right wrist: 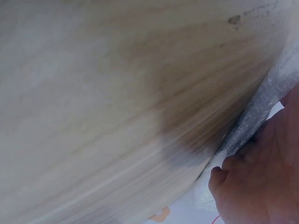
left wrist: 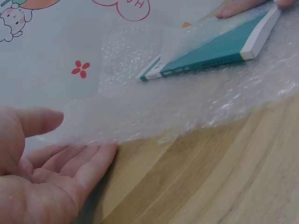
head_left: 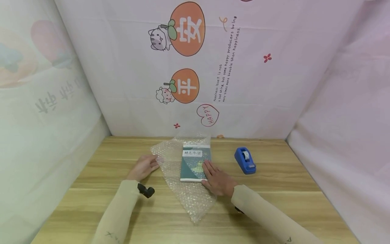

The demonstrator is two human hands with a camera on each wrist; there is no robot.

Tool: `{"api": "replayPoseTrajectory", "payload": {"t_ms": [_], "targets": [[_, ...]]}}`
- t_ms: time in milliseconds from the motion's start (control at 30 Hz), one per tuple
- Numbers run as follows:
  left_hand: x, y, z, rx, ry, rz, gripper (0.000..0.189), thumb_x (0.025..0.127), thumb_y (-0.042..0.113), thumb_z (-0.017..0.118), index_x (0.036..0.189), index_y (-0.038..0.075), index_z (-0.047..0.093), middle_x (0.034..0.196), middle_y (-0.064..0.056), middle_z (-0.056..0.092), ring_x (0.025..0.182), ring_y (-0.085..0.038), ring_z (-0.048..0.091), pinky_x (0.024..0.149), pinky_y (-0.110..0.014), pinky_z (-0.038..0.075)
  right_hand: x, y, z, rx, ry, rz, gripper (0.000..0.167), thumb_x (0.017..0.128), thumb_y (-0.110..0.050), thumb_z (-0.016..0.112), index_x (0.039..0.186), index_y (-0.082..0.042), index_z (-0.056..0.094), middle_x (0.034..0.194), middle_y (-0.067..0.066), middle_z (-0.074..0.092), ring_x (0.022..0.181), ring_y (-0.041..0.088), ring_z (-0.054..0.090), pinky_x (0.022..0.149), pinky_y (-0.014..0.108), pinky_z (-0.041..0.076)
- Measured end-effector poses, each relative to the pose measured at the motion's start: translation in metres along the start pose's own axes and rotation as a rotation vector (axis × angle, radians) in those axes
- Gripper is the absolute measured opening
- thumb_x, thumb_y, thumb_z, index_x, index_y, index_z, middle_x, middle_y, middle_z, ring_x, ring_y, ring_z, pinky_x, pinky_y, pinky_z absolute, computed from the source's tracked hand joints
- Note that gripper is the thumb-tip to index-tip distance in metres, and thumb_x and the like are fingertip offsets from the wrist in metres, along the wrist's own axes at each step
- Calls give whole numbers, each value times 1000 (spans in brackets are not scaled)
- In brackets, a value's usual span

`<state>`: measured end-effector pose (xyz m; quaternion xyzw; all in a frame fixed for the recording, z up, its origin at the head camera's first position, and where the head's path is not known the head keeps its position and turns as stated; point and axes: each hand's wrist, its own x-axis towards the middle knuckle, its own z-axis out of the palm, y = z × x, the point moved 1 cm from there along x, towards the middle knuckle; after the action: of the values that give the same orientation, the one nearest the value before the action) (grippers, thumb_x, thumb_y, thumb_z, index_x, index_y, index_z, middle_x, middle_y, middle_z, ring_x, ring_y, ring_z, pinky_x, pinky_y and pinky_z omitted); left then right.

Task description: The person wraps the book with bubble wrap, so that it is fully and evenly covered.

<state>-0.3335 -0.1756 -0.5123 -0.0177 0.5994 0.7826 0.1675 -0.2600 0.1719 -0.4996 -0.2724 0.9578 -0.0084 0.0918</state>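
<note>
A green book (head_left: pixel 187 166) with a white title box lies on a sheet of bubble wrap (head_left: pixel 195 203) on the wooden table. Part of the wrap is folded over the cover's right side. My right hand (head_left: pixel 220 181) rests on that folded part, fingers stretched across the book's right edge. At the sheet's left corner is my left hand (head_left: pixel 144 167). In the left wrist view its fingers (left wrist: pixel 96 163) reach beneath the wrap's edge, while the thumb (left wrist: pixel 44 120) stands apart above them. The right wrist view shows the right hand (right wrist: pixel 261 177) beside the wrap's rolled edge (right wrist: pixel 261 102).
A blue tape dispenser (head_left: pixel 245 160) with a roll of clear tape stands to the right of the book. Behind the table (head_left: pixel 289 210) hangs a printed white cloth (head_left: pixel 250 112), and more cloth closes off both sides.
</note>
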Motion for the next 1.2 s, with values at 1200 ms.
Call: {"api": "replayPoseTrajectory", "payload": {"t_ms": [1200], "targets": [[6,31,71,-54,110,95,44,111,3,47,150,-17,42,147,-35,55,135,-35,64,116,-42,50,-2,-2,-3,1,-11,12,72,116,-44,32,167,4,15,178,23,9,166,37,10,135,50,22]]}}
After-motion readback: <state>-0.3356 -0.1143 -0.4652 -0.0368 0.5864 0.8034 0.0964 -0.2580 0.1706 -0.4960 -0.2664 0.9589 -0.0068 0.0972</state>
